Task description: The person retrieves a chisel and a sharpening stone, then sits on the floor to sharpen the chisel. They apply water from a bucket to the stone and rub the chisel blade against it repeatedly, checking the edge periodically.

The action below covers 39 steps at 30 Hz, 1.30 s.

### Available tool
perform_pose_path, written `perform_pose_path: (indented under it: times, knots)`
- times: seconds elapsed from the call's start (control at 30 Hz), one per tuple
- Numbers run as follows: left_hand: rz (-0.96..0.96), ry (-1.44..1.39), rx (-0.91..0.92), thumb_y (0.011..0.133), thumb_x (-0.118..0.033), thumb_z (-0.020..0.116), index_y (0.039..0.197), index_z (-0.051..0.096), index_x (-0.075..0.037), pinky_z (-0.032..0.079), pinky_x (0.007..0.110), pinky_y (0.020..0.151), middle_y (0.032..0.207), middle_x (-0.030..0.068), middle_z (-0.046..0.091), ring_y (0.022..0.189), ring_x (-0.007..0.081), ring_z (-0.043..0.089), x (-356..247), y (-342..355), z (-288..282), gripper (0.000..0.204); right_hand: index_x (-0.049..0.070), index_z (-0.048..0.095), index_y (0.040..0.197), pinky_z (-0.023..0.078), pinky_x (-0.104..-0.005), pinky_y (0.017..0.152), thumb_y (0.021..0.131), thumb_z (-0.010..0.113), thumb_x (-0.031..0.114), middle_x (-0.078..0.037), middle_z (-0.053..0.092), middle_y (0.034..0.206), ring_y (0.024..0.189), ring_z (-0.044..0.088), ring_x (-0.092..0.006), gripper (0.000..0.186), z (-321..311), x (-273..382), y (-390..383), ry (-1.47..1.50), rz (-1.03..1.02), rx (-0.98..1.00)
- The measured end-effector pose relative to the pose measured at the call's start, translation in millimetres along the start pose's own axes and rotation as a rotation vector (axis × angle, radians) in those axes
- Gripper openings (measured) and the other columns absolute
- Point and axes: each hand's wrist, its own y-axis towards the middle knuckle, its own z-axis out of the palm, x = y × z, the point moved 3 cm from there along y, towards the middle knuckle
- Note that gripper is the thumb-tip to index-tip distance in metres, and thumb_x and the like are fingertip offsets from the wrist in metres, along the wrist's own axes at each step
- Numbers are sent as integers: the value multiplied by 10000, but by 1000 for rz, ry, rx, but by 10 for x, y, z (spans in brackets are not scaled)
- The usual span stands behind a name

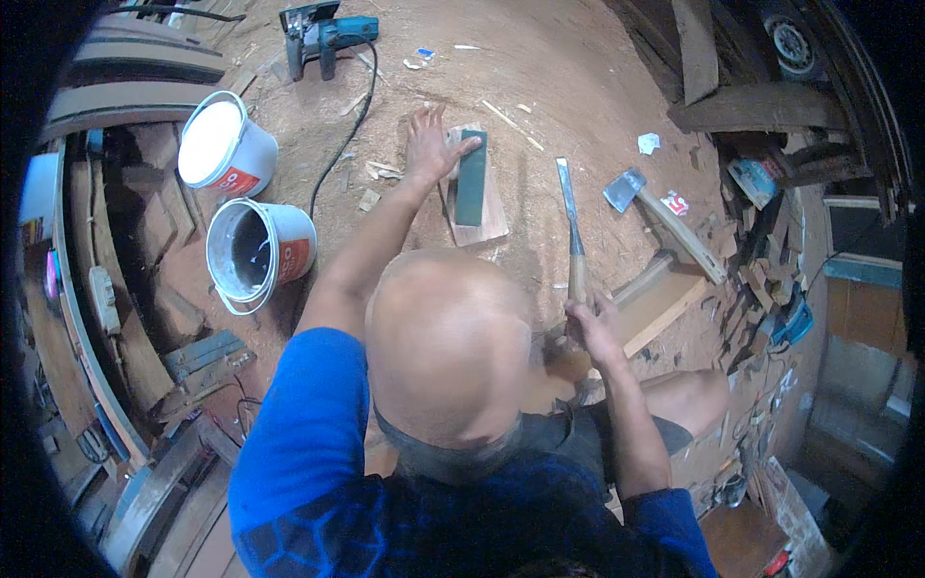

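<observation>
My right hand (595, 328) is wrapped round the wooden handle of a long chisel (570, 217), its flat steel blade pointing away from me. On the ground ahead, a dark green rectangular sharpening stone (471, 183) rests on a pale wooden block (482, 234). My left hand (431, 146) lies beside the stone's far left side, fingers spread, its thumb reaching over to the stone's edge. The chisel is apart from the stone, to its right.
Two white buckets (255, 173) (306, 229) stand at left. A teal corded power tool (332, 37) sits at the far left. To the right lie a hatchet (665, 212) and a wooden frame (670, 308). Wood scraps (771, 279) pile up by the right wall; shavings litter the ground.
</observation>
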Motion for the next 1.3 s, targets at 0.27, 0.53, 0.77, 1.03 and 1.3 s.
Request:
perform_pose_path:
  times: [0.27,0.53,0.77,1.03,1.3]
  knots:
    - [-199,-236,9,863,-427,765,1343,558,6,453,440,1003,1293,242,549,1231,354,519,148,-1422,-632,678,-39,594,1178,514,-292,701,897,706,196,-74,649,871,782,620,-140,383,301,276,-133,-24,77,116]
    - [-743,-373,-314,1034,-348,551,1007,711,20,496,309,530,744,103,718,573,146,652,1743,-1963,-2797,402,-41,583,1298,487,-425,958,826,732,263,-206,678,1188,1094,653,-300,581,1008,1453,9,-422,-632,523]
    - [-1454,-1227,-456,990,-377,388,1417,445,-88,467,634,958,1336,258,513,1199,411,550,3532,-2107,-2000,518,22,626,1266,527,-471,895,780,701,306,-264,691,1053,1003,672,-406,567,2696,2985,-95,-948,-1040,717]
    - [-1355,-1716,-811,1011,-291,365,1299,557,-69,512,585,943,1264,223,593,1134,429,604,2847,-1768,-1714,410,26,719,1069,570,-453,845,826,651,176,-188,734,959,949,713,-348,294,4138,3144,-629,-1598,-1162,768]
    - [-1330,-1522,-713,958,-104,409,1119,652,-45,591,462,782,1159,203,654,964,311,674,3110,-1852,-1655,298,45,613,1256,570,-471,803,782,625,-7,-246,678,1050,954,700,-392,476,4464,2570,-446,-1494,-1542,840]
